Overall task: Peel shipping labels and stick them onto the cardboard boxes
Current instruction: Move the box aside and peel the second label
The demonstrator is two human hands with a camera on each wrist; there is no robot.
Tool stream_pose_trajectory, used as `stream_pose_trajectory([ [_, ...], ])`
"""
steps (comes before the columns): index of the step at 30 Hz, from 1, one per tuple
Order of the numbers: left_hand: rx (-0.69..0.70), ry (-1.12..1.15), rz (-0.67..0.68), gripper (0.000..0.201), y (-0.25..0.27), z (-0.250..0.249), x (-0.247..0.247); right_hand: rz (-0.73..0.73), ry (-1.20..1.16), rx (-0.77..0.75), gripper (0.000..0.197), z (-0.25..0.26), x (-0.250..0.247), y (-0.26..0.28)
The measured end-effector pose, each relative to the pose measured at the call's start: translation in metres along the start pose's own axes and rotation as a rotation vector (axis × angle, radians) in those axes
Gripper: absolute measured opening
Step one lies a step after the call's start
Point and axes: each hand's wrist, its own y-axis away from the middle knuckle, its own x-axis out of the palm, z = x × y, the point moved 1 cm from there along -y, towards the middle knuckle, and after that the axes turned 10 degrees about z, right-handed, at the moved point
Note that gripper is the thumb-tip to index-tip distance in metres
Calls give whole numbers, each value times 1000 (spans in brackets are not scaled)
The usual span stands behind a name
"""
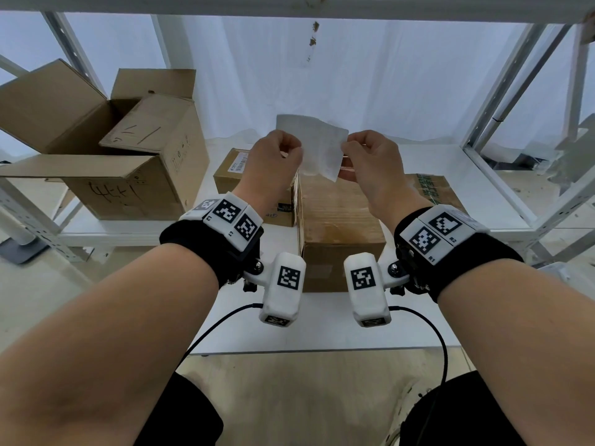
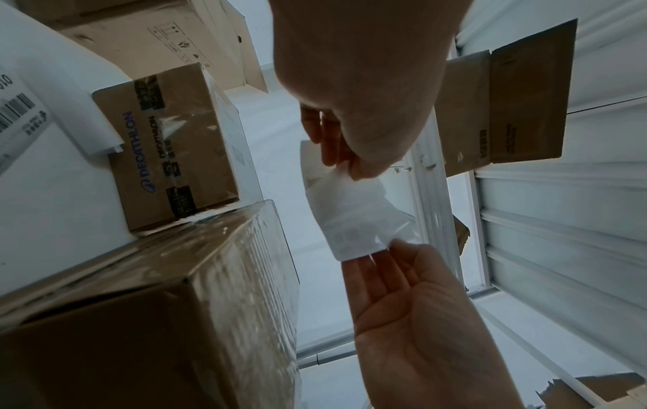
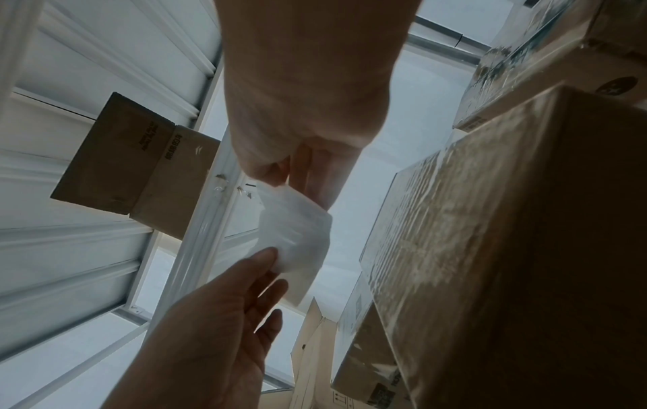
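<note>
While pinched, label [image 1: 317, 146] between both hands' fingers [image 1: 291, 152]

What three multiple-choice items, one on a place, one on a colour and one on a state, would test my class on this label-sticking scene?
1. Where is the label?
A. Flat on the shelf
B. Held in the air above the taped box
C. Inside the open box

2. What colour is the label?
A. White
B. Yellow
C. Blue

3. What state are the hands in?
A. Both lie flat on the shelf
B. Only one touches the label
C. The left hand and the right hand each pinch a side of the label

Answers:
1 B, since the head view shows the sheet raised over the taped box with both hands under it.
2 A, as it reads pale white in all three views.
3 C, because each hand's grip meets an opposite edge of the sheet.
</note>
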Motion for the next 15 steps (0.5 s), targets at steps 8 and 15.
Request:
stream_pose_trajectory([
  [8, -69, -19, 42, 53, 3, -3, 3, 87, -143, 42, 20, 5, 8, 4],
  [15, -77, 218, 130, 26, 7, -4, 1, 59, -143, 53, 21, 6, 7, 4],
])
